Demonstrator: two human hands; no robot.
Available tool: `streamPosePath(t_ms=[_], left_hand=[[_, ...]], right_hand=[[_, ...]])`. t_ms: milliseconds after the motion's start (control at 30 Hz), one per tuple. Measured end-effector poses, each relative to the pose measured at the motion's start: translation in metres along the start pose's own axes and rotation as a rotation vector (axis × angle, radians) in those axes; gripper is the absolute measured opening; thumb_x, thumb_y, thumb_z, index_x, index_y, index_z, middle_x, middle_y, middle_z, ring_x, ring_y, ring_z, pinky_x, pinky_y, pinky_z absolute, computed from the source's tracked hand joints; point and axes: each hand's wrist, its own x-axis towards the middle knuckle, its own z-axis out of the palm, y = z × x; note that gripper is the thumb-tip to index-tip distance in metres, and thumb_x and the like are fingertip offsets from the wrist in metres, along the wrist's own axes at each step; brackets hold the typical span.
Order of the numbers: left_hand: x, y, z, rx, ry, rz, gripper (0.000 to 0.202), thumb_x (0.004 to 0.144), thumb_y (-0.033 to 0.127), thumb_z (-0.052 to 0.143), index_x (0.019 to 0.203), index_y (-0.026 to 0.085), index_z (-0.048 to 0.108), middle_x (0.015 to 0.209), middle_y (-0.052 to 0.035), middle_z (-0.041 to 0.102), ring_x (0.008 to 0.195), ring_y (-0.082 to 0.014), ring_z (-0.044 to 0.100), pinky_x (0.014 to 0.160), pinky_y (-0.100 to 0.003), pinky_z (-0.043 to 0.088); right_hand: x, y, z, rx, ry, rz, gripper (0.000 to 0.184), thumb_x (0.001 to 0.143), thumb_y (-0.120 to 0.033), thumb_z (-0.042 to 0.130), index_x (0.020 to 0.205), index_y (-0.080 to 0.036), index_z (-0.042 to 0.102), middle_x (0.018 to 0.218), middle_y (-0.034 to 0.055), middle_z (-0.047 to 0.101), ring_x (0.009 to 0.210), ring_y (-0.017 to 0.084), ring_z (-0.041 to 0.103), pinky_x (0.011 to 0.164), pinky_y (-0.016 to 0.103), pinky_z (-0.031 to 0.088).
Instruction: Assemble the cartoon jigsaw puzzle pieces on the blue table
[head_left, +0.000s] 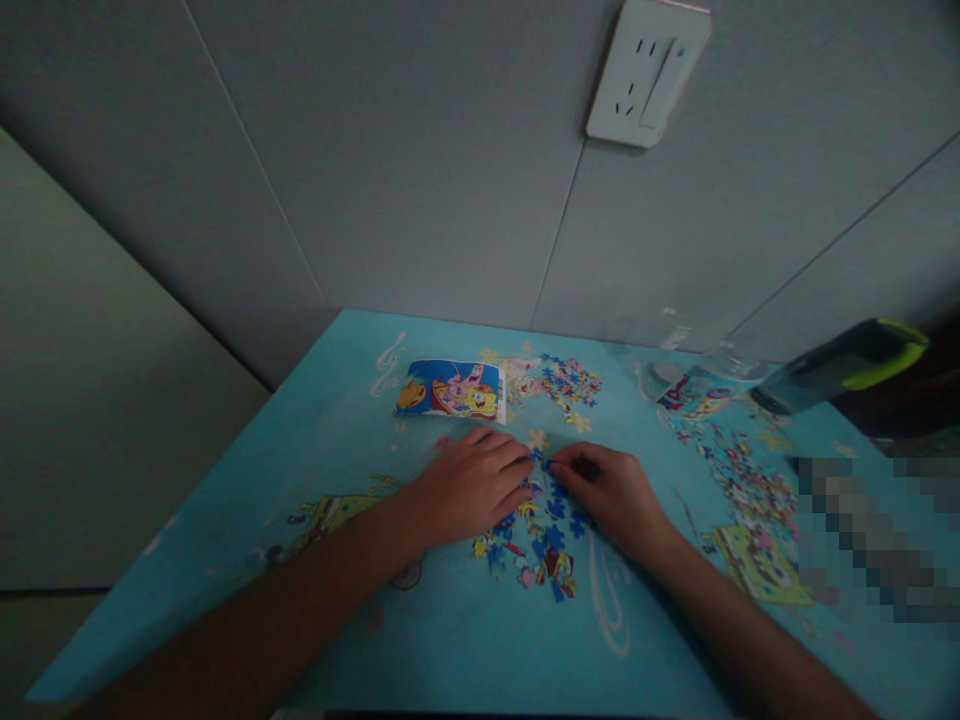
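Several small jigsaw puzzle pieces (553, 540), many of them blue, lie loose on a light-blue printed table (450, 640) between and below my hands. My left hand (480, 480) rests palm down with its fingers apart, and its fingertips touch the edge of the blue pieces. Opposite it, my right hand (611, 490) pinches a blue puzzle piece (547, 466) between thumb and index finger, close to the left fingertips. Beyond the left hand lies a picture card (454, 390) with a cartoon print on a blue ground. Part of the loose pile is hidden under the left fingers.
Another heap of puzzle pieces (570, 380) lies behind the card. A larger spread of pieces (750, 475) is on the right, near a clear container (705, 388) with a colourful label and a dark bottle (832, 370). The wall (420, 180) with a socket (649, 75) borders the table's back.
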Motion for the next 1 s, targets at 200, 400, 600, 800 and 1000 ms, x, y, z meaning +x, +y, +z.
streamPosePath(t_ms=[200,400,600,800,1000], left_hand=[[0.0,0.001,0.0,0.001,-0.011,-0.018,0.03,0.103,0.038,0.054,0.12,0.018,0.067,0.111,-0.0081,0.066,0.106,-0.0249,0.058,0.095,-0.042,0.047],[-0.001,0.004,0.0,-0.007,-0.019,-0.038,0.03,0.103,0.037,0.053,0.122,0.019,0.066,0.113,-0.009,0.064,0.107,-0.0251,0.057,0.094,-0.042,0.047],[-0.003,0.008,-0.001,-0.035,-0.042,-0.014,0.032,0.105,0.035,0.049,0.127,0.018,0.064,0.116,-0.0097,0.062,0.108,-0.0253,0.056,0.096,-0.043,0.047],[-0.006,0.001,-0.003,-0.042,-0.01,-0.028,0.032,0.105,0.036,0.048,0.126,0.018,0.065,0.127,-0.0101,0.062,0.117,-0.0267,0.055,0.102,-0.046,0.045],[-0.007,-0.006,0.002,-0.04,-0.006,0.038,0.031,0.105,0.031,0.047,0.129,0.017,0.061,0.136,-0.0078,0.062,0.128,-0.0244,0.052,0.114,-0.048,0.035]], right_hand=[[0.003,-0.004,0.006,-0.032,0.044,0.01,0.014,0.092,-0.033,0.067,0.091,-0.023,0.076,0.079,0.0016,0.075,0.067,0.019,0.066,0.062,0.031,0.05],[0.003,-0.006,0.006,-0.109,0.065,-0.033,0.009,0.091,-0.03,0.07,0.091,-0.023,0.076,0.084,0.0027,0.074,0.074,0.02,0.067,0.068,0.032,0.05],[0.004,-0.002,0.005,-0.144,0.044,-0.131,0.006,0.092,-0.025,0.07,0.094,-0.023,0.076,0.085,0.0023,0.071,0.08,0.02,0.065,0.074,0.033,0.049],[0.003,0.0,0.0,-0.148,0.017,-0.196,0.015,0.097,-0.027,0.065,0.107,-0.023,0.075,0.094,0.0051,0.071,0.087,0.021,0.066,0.082,0.035,0.051],[-0.003,0.002,-0.006,-0.208,0.01,-0.224,0.015,0.095,-0.028,0.067,0.105,-0.023,0.076,0.094,0.0061,0.072,0.088,0.022,0.065,0.083,0.037,0.05]])
